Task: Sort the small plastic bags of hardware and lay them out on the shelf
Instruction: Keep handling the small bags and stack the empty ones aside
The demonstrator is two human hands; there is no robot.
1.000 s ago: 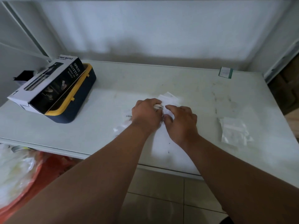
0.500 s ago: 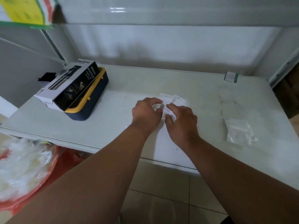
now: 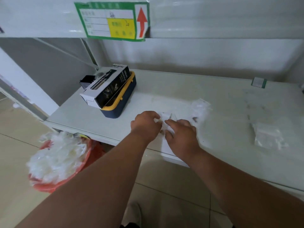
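On the white shelf [image 3: 172, 89] my left hand [image 3: 145, 125] grips the left end of a small clear bag of hardware [image 3: 166, 117], fingers curled over it. My right hand [image 3: 181, 134] pinches the same bag from the right between forefinger and thumb. Part of the bag is hidden under both hands. A second crumpled clear bag [image 3: 199, 107] with small dark metal parts lies just right of my hands. A flat pile of clear bags [image 3: 268, 137] lies farther right, near the shelf's front edge.
A black-and-white spray bottle box [image 3: 107, 86] leans in a navy and yellow tray [image 3: 122, 105] at the shelf's left. A small green-edged label [image 3: 258, 82] lies at the back right. A red sack of clear plastic [image 3: 57, 158] sits on the floor, lower left. An upper shelf carries a green sign [image 3: 113, 22].
My view has lifted and swung left, bringing the upper shelf into sight. Both hands stay on the small bag; the crumpled bag now lies uncovered to their right.
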